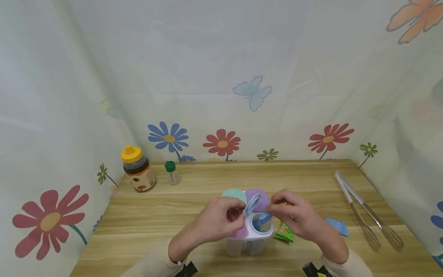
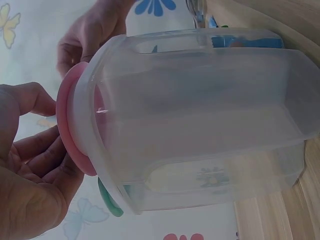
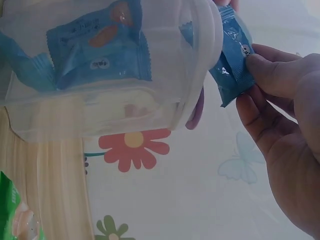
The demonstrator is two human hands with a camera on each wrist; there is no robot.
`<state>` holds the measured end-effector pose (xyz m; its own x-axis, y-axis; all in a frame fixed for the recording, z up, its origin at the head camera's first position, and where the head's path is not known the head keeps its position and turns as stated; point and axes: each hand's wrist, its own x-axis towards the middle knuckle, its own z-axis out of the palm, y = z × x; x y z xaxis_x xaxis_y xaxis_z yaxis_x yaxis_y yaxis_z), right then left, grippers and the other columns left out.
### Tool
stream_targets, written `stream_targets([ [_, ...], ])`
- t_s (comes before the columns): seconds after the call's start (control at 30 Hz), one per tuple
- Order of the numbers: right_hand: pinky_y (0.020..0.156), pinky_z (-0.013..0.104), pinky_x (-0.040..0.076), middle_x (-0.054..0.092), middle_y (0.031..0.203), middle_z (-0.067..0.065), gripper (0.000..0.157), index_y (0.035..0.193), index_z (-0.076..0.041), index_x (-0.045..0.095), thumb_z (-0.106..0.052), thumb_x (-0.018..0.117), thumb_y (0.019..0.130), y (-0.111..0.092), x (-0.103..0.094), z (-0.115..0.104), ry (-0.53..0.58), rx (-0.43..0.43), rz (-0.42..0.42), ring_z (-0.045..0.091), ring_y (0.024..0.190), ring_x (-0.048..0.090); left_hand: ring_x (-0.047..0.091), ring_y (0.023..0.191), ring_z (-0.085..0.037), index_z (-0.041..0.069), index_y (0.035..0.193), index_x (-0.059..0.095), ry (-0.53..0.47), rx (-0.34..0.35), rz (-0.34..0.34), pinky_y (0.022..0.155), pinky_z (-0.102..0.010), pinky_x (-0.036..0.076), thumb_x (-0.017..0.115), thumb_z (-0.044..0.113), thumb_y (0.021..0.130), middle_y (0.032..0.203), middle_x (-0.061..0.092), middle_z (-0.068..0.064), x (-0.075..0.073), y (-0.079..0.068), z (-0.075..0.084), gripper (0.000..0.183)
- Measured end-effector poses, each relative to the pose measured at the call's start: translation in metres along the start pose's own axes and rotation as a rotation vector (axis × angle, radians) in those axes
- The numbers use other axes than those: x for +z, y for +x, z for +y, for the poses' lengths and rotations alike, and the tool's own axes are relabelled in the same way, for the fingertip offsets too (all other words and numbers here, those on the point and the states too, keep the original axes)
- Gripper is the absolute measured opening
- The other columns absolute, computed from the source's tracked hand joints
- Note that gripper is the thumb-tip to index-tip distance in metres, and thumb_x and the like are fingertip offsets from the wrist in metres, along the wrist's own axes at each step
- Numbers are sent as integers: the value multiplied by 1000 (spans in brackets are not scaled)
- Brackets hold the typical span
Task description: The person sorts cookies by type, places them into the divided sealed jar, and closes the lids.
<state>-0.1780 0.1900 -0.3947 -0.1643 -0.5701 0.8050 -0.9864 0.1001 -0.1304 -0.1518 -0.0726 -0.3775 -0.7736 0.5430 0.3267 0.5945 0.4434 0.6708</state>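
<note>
A translucent storage box (image 1: 254, 248) with a white top and several round coloured lids stands on the table. My left hand (image 1: 219, 217) holds the light-blue lid (image 1: 252, 204) tipped up by its edge, beside the pink lid (image 2: 70, 120). With thumb and fingers, my right hand (image 1: 299, 215) pinches a small blue snack packet (image 3: 232, 60) at the uncovered round opening. Part of this packet is over the rim. Through the clear wall in the right wrist view, another blue packet (image 3: 100, 55) shows inside. The mint lid (image 1: 235, 195) and purple lid (image 1: 257, 198) lie flat.
Right of the box lie a green packet (image 1: 284, 234) and a blue packet (image 1: 337, 226). Metal tongs (image 1: 367, 211) rest at the table's right side. A yellow-capped jar (image 1: 138, 169) and a green-capped shaker (image 1: 171, 173) stand at the back left.
</note>
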Motion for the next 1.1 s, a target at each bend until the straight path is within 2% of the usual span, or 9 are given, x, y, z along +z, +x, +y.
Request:
stream_targets([
  [0.17,68,16,45,57,100,9,19,101,-6,72,-15,55,99,3,6,-2,-12,2,-27,13,87,51,56,66,-3,10,95,71,-6,-2,-6,62,-17,53,69,10,83,77,61,8,0,0,-2,12],
  [0.47,76,17,45,56,100,3,22,100,-13,74,-12,52,100,8,12,-4,-56,-59,-123,14,89,52,57,66,-3,10,94,71,11,28,4,61,-16,52,69,10,82,76,62,8,1,0,-2,12],
  [0.67,85,19,50,65,100,-6,25,98,-16,75,-16,50,101,9,12,-9,-30,5,-242,8,94,60,57,66,-3,10,93,71,18,25,8,60,-17,53,68,10,82,76,61,8,0,0,-2,11],
  [0.77,86,18,51,68,103,-8,21,103,-16,74,-18,53,100,8,12,-11,-19,35,-265,5,96,62,57,66,-3,10,93,71,19,25,7,61,-17,53,68,10,82,76,62,8,0,1,-2,11],
  [0.87,84,16,51,69,104,-8,16,107,-17,72,-13,61,95,8,11,-12,-21,59,-272,4,95,62,57,66,-2,10,93,70,16,26,8,60,-17,53,68,10,82,76,62,8,0,1,-1,11],
  [0.97,82,14,51,68,102,-10,21,106,-19,71,-7,69,89,8,11,-14,2,84,-308,2,92,61,57,66,-2,9,93,71,12,26,10,60,-17,53,68,10,82,76,62,7,0,1,0,11],
  [1.1,81,13,50,68,99,-10,26,103,-18,70,1,64,86,6,12,-13,80,80,-328,2,89,60,57,66,-2,9,93,71,6,24,8,61,-17,53,69,10,82,76,62,7,0,0,0,11],
])
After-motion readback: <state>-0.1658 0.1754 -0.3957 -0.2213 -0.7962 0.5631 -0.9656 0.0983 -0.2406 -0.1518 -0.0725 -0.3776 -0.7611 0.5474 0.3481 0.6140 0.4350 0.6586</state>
